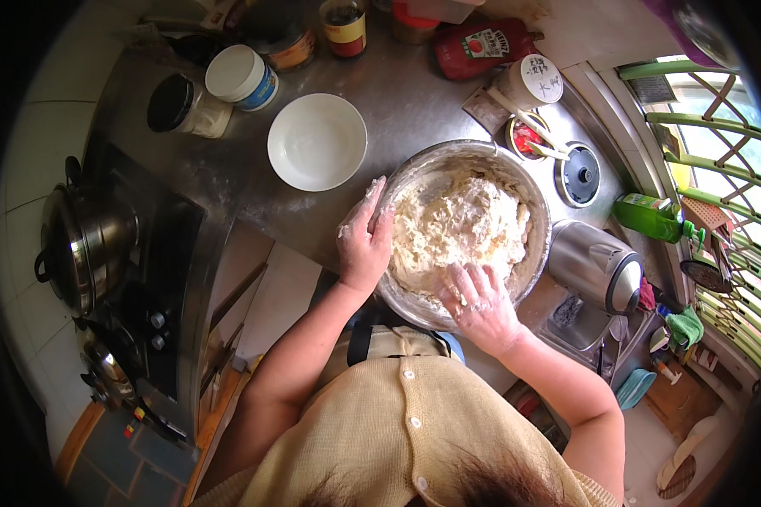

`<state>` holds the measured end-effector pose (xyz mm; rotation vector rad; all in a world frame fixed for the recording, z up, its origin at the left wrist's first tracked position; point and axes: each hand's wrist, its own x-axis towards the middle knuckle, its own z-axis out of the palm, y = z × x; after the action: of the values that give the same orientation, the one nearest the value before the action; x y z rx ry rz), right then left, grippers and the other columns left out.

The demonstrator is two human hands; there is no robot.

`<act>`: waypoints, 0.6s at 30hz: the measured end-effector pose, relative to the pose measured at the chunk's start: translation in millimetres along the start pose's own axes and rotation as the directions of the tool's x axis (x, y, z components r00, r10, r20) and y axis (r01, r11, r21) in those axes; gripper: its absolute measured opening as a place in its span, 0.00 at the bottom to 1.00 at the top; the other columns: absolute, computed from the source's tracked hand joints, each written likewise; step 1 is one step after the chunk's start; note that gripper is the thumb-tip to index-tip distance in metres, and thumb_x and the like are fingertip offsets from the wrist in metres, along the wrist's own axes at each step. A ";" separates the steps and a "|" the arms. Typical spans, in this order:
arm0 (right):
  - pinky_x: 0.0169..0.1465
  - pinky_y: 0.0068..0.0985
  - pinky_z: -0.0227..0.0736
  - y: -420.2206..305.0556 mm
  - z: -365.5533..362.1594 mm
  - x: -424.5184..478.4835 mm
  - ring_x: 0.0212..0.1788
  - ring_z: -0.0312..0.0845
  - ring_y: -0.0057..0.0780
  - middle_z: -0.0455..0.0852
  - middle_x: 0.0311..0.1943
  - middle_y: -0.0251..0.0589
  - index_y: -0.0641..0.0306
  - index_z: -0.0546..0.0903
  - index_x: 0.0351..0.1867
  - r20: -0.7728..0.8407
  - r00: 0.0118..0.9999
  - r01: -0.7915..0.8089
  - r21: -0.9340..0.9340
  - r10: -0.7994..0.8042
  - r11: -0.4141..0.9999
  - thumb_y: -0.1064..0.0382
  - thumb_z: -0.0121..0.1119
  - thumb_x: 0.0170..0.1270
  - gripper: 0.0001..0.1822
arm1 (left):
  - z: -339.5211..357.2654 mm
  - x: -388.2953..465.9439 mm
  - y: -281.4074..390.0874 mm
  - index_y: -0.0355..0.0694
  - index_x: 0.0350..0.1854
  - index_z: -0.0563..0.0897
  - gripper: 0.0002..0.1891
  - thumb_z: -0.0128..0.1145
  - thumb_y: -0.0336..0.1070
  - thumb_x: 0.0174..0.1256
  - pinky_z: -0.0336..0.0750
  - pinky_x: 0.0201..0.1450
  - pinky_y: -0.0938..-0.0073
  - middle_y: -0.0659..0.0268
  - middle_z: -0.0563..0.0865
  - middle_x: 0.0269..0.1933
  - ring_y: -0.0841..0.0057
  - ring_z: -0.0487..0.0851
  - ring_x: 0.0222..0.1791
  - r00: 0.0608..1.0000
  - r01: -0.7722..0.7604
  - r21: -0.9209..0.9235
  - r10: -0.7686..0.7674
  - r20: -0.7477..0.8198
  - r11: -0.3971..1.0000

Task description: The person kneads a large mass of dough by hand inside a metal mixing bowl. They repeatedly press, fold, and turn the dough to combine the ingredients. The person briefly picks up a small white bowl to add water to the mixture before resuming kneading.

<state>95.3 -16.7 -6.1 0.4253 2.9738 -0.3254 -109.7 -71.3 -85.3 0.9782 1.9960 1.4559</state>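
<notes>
A wide stainless steel bowl stands at the counter's near edge, close to my body. Inside it lies a rough, shaggy mass of pale dough with dry flour on top. My left hand holds the bowl's left rim, thumb at the inner side and fingers along the outside. At the near side of the bowl, my right hand presses its bent fingers against the dough; whether they grip any of it is unclear. Both hands are dusted with flour and bits of dough.
Beyond the bowl sits a white bowl, with jars and a ketchup pouch behind. An electric kettle and a glass lid stand close on the right. A large pot is on the left-hand stove.
</notes>
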 end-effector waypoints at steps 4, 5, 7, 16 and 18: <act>0.52 0.37 0.72 2.5 22.2 21.2 0.49 0.73 0.42 0.75 0.47 0.48 0.61 0.76 0.49 0.079 0.992 -0.096 0.010 0.095 0.995 0.63 0.55 0.57 0.17 | 0.0 3.0 0.0 0.34 0.61 0.75 0.20 0.53 0.31 0.67 0.76 0.55 0.65 0.49 0.82 0.56 0.55 0.82 0.54 0.998 -0.070 0.054 0.069 0.009 0.996; 0.49 0.34 0.75 5.0 29.1 34.2 0.49 0.74 0.41 0.74 0.47 0.47 0.61 0.76 0.50 0.073 0.990 -0.115 -0.028 0.117 0.993 0.63 0.55 0.57 0.17 | -0.2 3.7 -0.6 0.34 0.62 0.75 0.20 0.53 0.30 0.67 0.76 0.54 0.65 0.48 0.82 0.56 0.54 0.82 0.53 0.997 -0.072 0.065 0.072 0.013 0.995; 0.43 0.30 0.79 8.5 39.2 57.3 0.47 0.76 0.39 0.74 0.47 0.46 0.61 0.75 0.49 0.037 0.987 -0.157 -0.052 0.159 0.986 0.64 0.55 0.57 0.17 | -2.3 3.9 -3.5 0.34 0.62 0.75 0.20 0.53 0.30 0.67 0.77 0.52 0.64 0.47 0.81 0.55 0.52 0.82 0.52 0.997 -0.076 0.079 0.074 0.030 0.994; 0.32 0.26 0.82 33.3 52.8 126.1 0.36 0.86 0.33 0.75 0.55 0.57 0.65 0.72 0.53 0.268 0.912 -0.265 -0.189 0.309 0.946 0.64 0.58 0.57 0.21 | -5.7 -4.4 -7.2 0.33 0.64 0.72 0.24 0.53 0.28 0.64 0.76 0.55 0.62 0.45 0.80 0.57 0.51 0.81 0.54 0.993 -0.091 0.060 0.086 0.081 0.994; 0.31 0.25 0.81 33.2 55.9 131.2 0.37 0.86 0.32 0.74 0.57 0.57 0.65 0.72 0.54 0.278 0.904 -0.250 -0.270 0.324 0.930 0.64 0.57 0.57 0.22 | -5.9 -6.7 -9.9 0.33 0.65 0.71 0.25 0.53 0.29 0.64 0.75 0.57 0.62 0.45 0.79 0.58 0.51 0.80 0.55 0.992 -0.103 0.077 0.097 0.075 0.992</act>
<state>-15.3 36.2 -86.1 0.7016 2.5445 -0.0150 -112.4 -81.8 -93.0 1.1638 1.9932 1.3807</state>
